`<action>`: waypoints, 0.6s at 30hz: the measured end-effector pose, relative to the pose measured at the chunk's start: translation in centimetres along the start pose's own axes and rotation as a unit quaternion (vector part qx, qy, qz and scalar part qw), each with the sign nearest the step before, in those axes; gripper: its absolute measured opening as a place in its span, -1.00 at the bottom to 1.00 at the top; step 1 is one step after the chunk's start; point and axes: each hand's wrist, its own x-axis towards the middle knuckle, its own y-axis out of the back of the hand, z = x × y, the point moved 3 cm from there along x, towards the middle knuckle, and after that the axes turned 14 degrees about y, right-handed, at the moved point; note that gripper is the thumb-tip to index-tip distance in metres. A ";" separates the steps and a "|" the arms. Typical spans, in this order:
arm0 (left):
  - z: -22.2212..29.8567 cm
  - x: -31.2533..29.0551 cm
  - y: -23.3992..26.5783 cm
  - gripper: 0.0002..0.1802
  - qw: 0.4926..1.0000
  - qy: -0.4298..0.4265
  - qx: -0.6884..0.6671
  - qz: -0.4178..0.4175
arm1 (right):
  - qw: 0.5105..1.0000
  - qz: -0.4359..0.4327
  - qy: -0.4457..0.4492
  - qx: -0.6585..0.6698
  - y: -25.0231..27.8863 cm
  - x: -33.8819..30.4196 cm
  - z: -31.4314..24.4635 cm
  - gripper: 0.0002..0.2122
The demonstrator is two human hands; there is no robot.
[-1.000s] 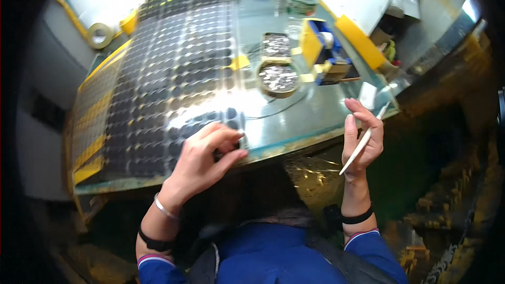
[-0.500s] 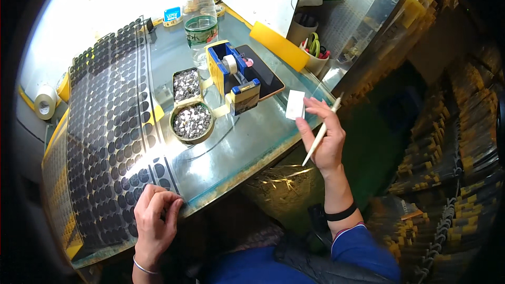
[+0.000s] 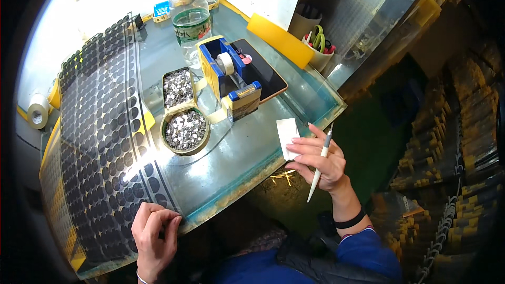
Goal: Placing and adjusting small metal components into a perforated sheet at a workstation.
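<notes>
My right hand [image 3: 322,162] is closed around a craft knife [image 3: 316,181] with a white handle and a grey collar. The blade end points up and away, and the handle crosses my fingers. Its fingertips rest on a small white card [image 3: 285,132] by the table's near edge. My left hand [image 3: 155,234] has its fingers curled, thumb against forefinger, at the near edge of a sheet of black round stickers [image 3: 100,173]. Whatever may be between those fingertips is too small to make out.
A round tin [image 3: 204,142] and a rectangular tin [image 3: 197,94], both filled with small grey-white pieces, stand mid-table. Beside them are a blue tape dispenser [image 3: 231,87], a dark tablet [image 3: 265,73] and a plastic bottle [image 3: 190,21]. Scissors [image 3: 317,39] stand in a cup.
My right hand has come nearer and onto the white card, which has slid toward the table's near edge. The knife has turned a little with the hand. My left hand has barely moved.
</notes>
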 end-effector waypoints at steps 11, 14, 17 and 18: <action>0.0 0.2 0.3 -0.83 1.000 -0.022 -0.014 -0.009 | 0.999 0.005 0.035 0.019 0.2 -0.3 -1.0 -0.77; -0.4 0.4 0.1 -0.88 0.999 -0.039 -0.017 -0.002 | 0.982 0.176 -0.074 0.009 0.6 -0.4 -0.5 -0.83; -1.1 -0.1 0.1 -0.90 0.981 0.132 -0.145 0.005 | 0.884 0.325 -0.302 0.148 -0.2 0.4 2.2 -0.85; -1.1 -0.1 0.2 -0.90 0.978 0.131 -0.159 0.012 | 0.877 0.314 -0.322 0.170 -0.7 0.6 3.3 -0.85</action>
